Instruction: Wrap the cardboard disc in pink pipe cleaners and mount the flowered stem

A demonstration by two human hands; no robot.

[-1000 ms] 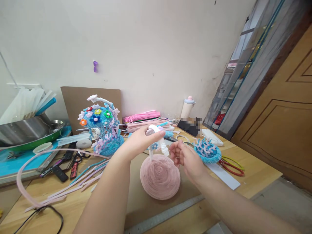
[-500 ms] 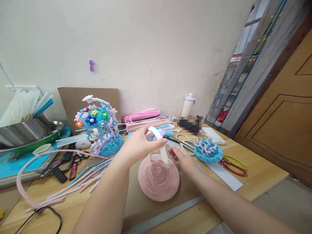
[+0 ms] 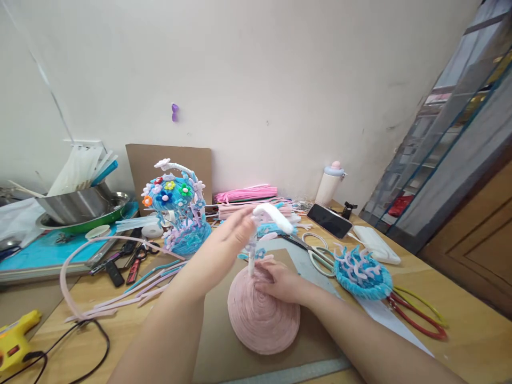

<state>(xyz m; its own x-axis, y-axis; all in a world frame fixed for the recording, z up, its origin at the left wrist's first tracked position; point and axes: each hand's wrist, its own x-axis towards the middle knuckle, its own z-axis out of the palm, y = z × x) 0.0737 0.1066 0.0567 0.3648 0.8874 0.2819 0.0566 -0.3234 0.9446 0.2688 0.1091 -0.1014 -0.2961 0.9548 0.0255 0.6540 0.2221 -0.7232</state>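
Note:
A round base of coiled pink fuzzy strands lies on brown cardboard. From its far part rises a thin white stem with small blue and pink flowers, and its thick white top bends over to the right. My left hand is closed at the upper stem, thumb and fingertips against it; the exact grip is partly hidden. On the base, close to the stem's foot, my right hand grips with thumb and fingers; some fingertips are out of sight.
Scissors, a blue fuzzy disc and a phone lie right. A decorated blue flower piece stands left. Loose fuzzy sticks, a yellow glue gun with a black cord, and a steel pan are farther left.
My right hand has moved from beside the stem down onto the pink base. The white top has swung to point right. The view has turned left, bringing the glue gun into sight.

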